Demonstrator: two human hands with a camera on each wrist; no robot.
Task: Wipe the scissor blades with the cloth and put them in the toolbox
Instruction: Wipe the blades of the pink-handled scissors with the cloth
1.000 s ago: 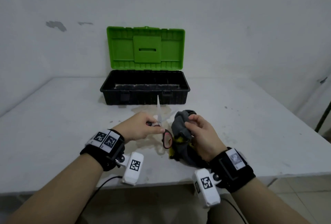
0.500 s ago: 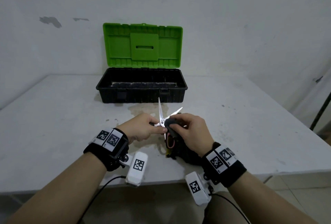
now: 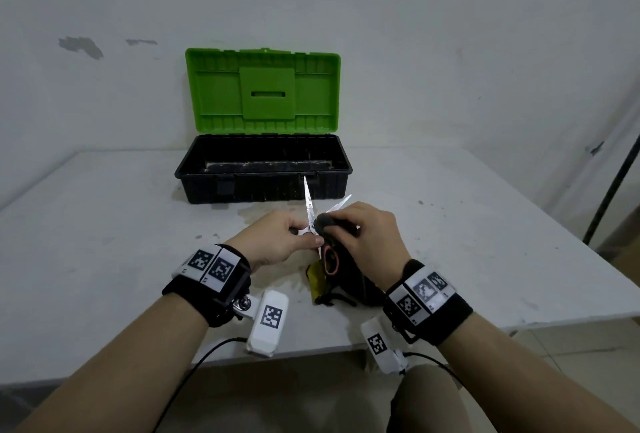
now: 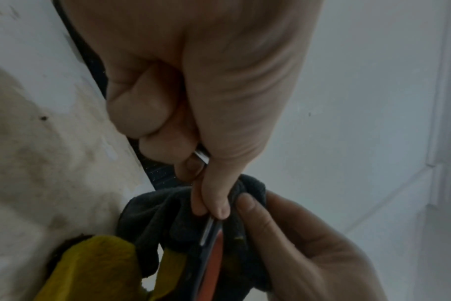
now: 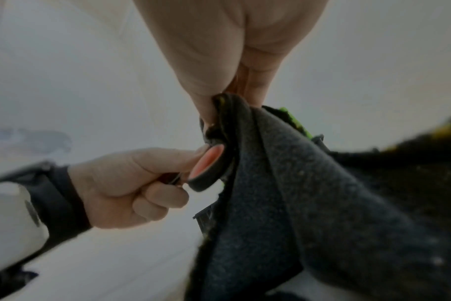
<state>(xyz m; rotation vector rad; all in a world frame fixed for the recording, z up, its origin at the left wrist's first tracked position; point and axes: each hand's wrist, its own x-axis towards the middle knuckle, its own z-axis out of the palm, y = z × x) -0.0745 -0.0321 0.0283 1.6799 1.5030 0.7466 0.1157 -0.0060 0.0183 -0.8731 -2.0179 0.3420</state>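
The scissors (image 3: 313, 221) are held open just in front of the open toolbox (image 3: 263, 174), blades pointing away from the person toward it and handles toward the body. The left hand (image 3: 277, 242) pinches them near the pivot. The right hand (image 3: 367, 235), just right of the pivot, pinches the grey cloth (image 3: 327, 224) against the blades' base, so the wiping stroke likely runs toward the toolbox.

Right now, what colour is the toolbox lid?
Bright green lid, standing open above the black toolbox. The head view shows it best.
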